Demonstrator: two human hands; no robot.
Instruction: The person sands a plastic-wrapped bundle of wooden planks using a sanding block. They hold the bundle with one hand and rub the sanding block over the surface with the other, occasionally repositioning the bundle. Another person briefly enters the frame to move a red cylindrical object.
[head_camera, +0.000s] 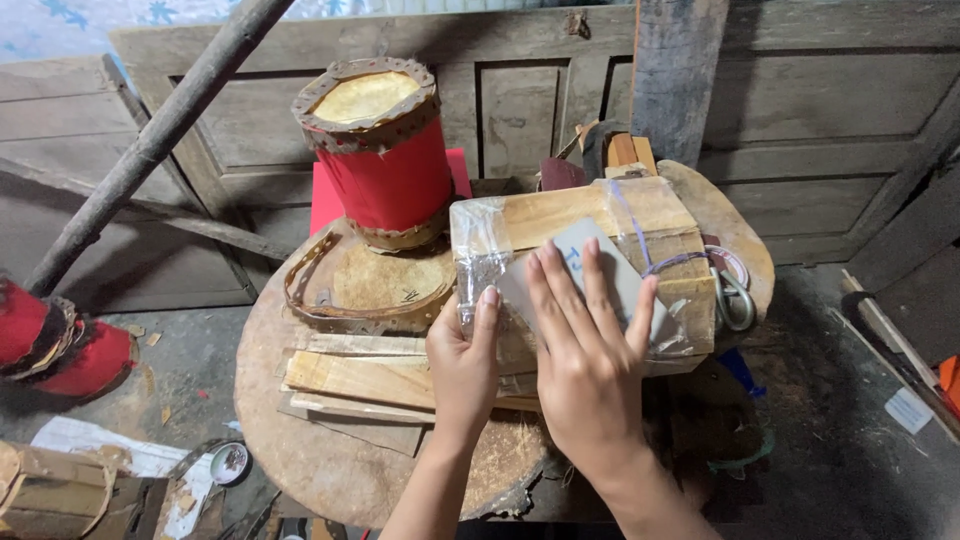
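Wooden block (620, 225), pale, plastic-wrapped, gripped at 9 o'clock edge by left hand (462, 365); grey sheet (590, 262) pressed flat under open right hand (590, 370).

Glossy clear plastic film over a pale wooden block (600, 225), matt grey sheet (590, 265) on top. At ten o'clock, red cloth drum (385, 165) with rough hide skin; beneath, worn rough round wooden table (330, 460).

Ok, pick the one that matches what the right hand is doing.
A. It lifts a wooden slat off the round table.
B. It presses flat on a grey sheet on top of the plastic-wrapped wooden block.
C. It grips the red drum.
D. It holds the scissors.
B: the right hand lies palm-down, fingers spread, on the grey sheet on the plastic-wrapped wooden block.
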